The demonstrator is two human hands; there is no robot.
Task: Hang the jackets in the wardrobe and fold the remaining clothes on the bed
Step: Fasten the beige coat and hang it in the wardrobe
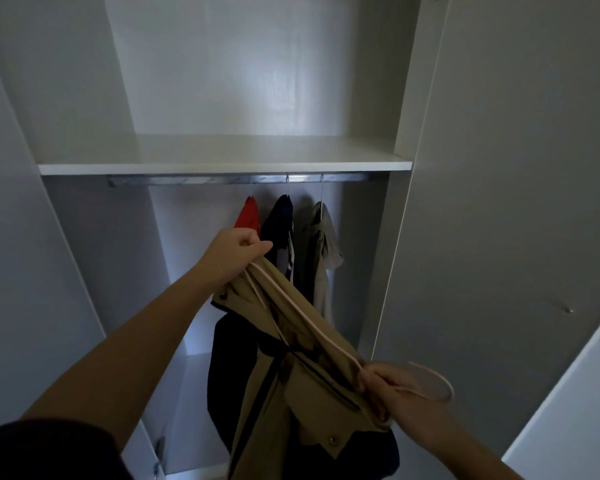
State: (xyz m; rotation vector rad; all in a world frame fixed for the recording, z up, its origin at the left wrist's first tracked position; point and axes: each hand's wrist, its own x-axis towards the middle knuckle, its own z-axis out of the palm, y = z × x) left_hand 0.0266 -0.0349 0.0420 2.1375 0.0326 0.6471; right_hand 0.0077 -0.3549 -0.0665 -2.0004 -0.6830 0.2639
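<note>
While the left hand (234,258) pinches the tan jacket (312,407), the right hand (383,388) grips the pink hanger (302,314).

a single wide-angle view from a camera worn on the person's head, facing forward and slightly down into an open wardrobe (222,154) at close range. its hanging rail (187,180) crosses mid-frame. both forearms enter from the bottom corners, the left hand (232,258) farther in and the right hand (385,386) nearer the lens, gripping a tan jacket (309,410) at lower centre.
</note>
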